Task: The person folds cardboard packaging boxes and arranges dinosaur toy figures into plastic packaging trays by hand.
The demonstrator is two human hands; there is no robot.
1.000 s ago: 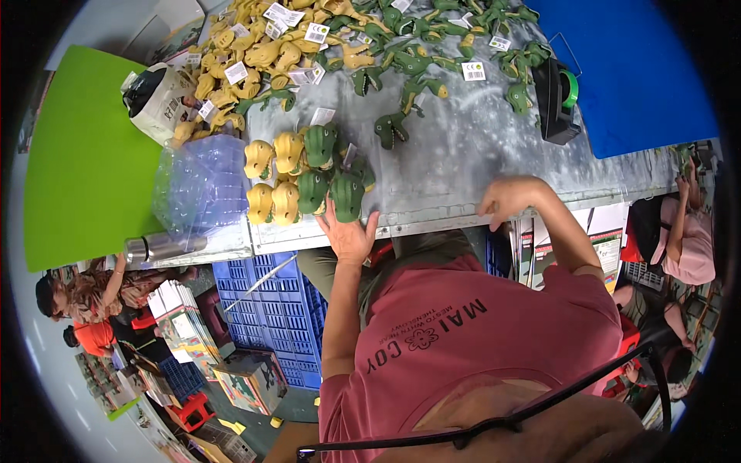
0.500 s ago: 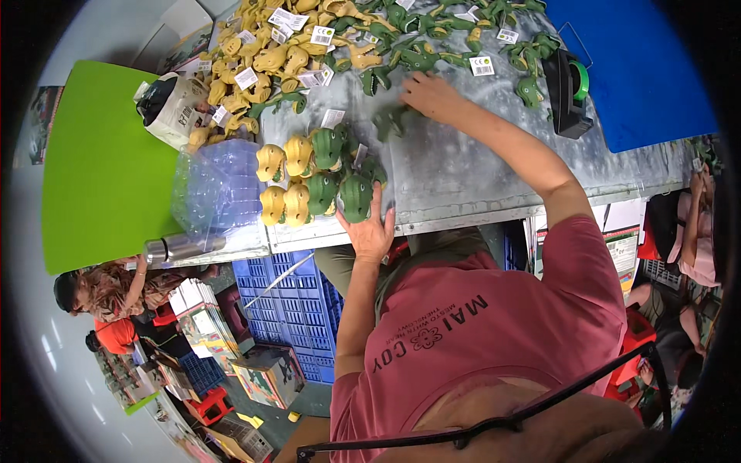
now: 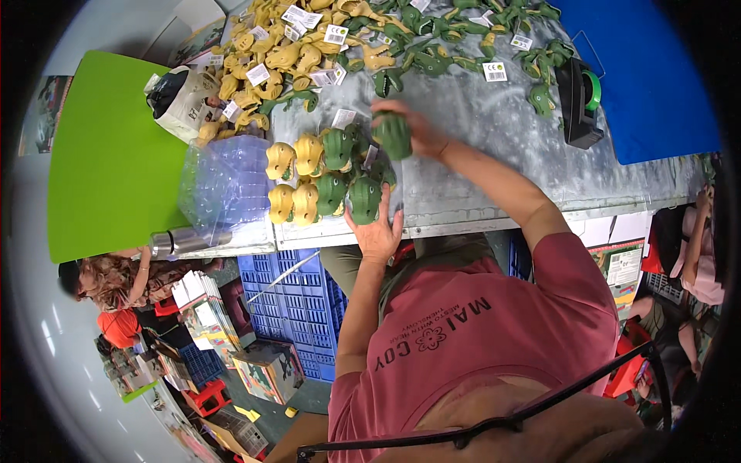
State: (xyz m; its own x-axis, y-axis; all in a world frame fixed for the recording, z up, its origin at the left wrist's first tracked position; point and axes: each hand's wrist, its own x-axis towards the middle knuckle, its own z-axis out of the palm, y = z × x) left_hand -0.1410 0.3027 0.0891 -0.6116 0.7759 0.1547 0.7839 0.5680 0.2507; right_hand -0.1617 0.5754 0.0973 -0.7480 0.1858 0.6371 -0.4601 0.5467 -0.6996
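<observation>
In the head view, two short rows of dinosaur-head toys stand together at the table's front edge, yellow ones on the left and green ones on the right. My left hand curls around the front right green dinosaur toy, one finger along its right side. A pale see-through edge, perhaps a plastic tray, shows beside it. Just behind the rows, my right hand grips another green dinosaur toy above the tabletop. Its fingertips are partly hidden by that toy.
Loose yellow toys and green toys with white tags heap at the back. Clear plastic trays and a steel flask sit left, by a green board. A black tape dispenser stands right, beside a blue board.
My right hand has come nearer and slightly left, raising a green dinosaur toy off the table. My left hand stays at the front right toy. The whole view has shifted slightly.
</observation>
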